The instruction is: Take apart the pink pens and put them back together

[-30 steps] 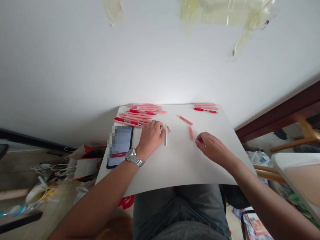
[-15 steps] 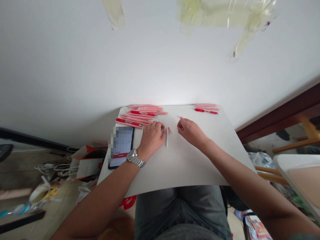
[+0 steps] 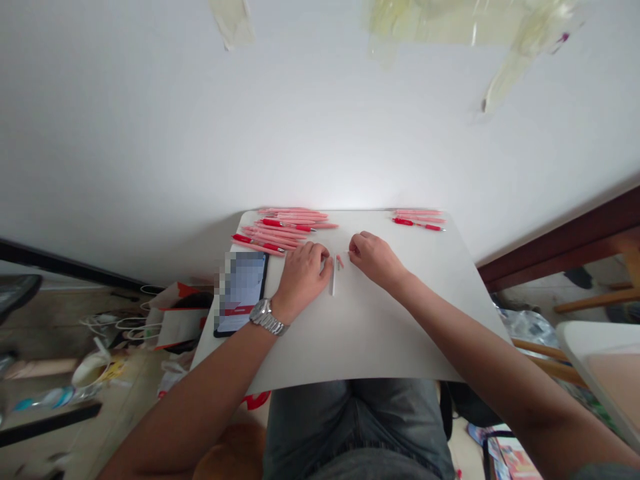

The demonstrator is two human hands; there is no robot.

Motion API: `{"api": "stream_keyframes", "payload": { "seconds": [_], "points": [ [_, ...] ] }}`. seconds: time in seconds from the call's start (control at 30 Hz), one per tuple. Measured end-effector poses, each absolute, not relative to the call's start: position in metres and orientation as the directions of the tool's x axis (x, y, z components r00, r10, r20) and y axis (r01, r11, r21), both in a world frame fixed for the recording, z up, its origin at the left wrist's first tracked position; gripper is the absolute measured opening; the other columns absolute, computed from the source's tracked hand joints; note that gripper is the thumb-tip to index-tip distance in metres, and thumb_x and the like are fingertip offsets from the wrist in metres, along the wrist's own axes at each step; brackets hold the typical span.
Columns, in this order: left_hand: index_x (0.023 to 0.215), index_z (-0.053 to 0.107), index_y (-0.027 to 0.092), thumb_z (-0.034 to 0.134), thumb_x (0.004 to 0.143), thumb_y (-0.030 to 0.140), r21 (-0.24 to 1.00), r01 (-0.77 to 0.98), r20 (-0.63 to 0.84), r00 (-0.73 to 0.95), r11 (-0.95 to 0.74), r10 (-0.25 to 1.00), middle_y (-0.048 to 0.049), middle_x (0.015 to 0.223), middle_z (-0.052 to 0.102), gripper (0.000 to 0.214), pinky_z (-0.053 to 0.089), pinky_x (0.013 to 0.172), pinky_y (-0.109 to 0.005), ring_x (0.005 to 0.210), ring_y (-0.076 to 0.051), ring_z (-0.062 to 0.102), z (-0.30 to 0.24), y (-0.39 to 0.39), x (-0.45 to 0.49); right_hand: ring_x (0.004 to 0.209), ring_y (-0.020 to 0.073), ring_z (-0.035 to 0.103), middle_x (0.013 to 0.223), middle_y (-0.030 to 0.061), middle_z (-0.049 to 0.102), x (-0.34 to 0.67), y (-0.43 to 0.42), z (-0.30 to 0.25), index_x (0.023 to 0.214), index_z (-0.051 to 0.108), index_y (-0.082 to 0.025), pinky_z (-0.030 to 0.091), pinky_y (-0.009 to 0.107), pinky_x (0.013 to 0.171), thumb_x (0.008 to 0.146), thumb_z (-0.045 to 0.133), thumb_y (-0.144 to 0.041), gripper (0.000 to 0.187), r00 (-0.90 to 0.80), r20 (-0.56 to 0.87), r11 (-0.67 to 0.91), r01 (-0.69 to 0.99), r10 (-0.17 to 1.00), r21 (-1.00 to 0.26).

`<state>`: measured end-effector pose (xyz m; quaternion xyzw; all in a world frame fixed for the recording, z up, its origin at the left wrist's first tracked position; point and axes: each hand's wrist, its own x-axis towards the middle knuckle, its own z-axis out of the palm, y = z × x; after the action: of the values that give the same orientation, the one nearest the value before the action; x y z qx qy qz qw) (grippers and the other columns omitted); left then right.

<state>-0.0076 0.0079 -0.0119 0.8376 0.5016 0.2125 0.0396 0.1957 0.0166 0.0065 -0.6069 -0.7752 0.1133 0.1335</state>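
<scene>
My left hand (image 3: 306,273), with a metal watch on its wrist, rests on the white table (image 3: 360,333). Its fingers are curled together around something pale that I cannot make out. Right beside its thumb lies a thin white tube (image 3: 334,283). A few small pink pieces (image 3: 339,262) lie between the tube and my right hand (image 3: 371,256). That hand is closed in a pinch just above the table, and a pale tip shows at its fingers; the rest is hidden. Beyond my left hand is a pile of pink pens (image 3: 295,217) with red pens (image 3: 273,247) among them.
A phone (image 3: 243,293) lies at the table's left edge, beside my left forearm. At the back right are several pink pens (image 3: 420,219) and a red pen (image 3: 417,225). A wall (image 3: 320,133) stands directly behind the table. Another white surface (image 3: 585,340) is at the right.
My right hand has moved left, closer to the small pink pieces and my left hand. The pink bit that showed above its fingers is out of sight. My left hand has hardly moved.
</scene>
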Motion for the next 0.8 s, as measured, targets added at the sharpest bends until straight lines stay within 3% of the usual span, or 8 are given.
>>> {"api": "stream_keyframes", "payload": {
  "seconds": [0.3,0.6,0.8],
  "points": [
    [0.1,0.061,0.021,0.058,0.102,0.026,0.275,0.827,0.308,0.408,-0.491,0.86,-0.0067,0.098,0.07,0.006,0.045,0.089,-0.042,0.099,-0.027,0.065,-0.012,0.011,-0.008,0.079,0.0181,0.06,0.093,0.0068,0.068,0.223,0.017,0.021,0.089,0.064,-0.019,0.043,0.03,0.074,0.096,0.065,-0.021,0.007,-0.235,0.226,0.318,0.818,0.945,-0.48],
    [0.1,0.06,0.022,0.06,0.099,0.022,0.274,0.831,0.293,0.407,-0.484,0.865,-0.0051,0.094,0.068,0.001,0.044,0.087,-0.04,0.096,-0.026,0.065,-0.011,0.011,-0.008,0.064,0.0158,0.047,0.07,0.0002,0.057,0.273,0.031,-0.009,0.073,0.05,-0.023,0.037,0.031,0.065,0.098,0.058,-0.046,0.035,0.179,0.352,0.129,0.707,0.919,-0.695],
    [0.1,0.06,0.022,0.061,0.098,0.022,0.264,0.829,0.293,0.418,-0.493,0.86,-0.0053,0.094,0.067,0.003,0.045,0.087,-0.041,0.095,-0.027,0.065,-0.011,0.01,-0.008,0.06,0.0153,0.045,0.062,-0.0018,0.05,0.283,0.037,-0.025,0.07,0.055,-0.022,0.035,0.03,0.063,0.101,0.051,-0.052,0.043,0.239,0.281,0.08,0.613,0.929,-0.786]
  ]
}}
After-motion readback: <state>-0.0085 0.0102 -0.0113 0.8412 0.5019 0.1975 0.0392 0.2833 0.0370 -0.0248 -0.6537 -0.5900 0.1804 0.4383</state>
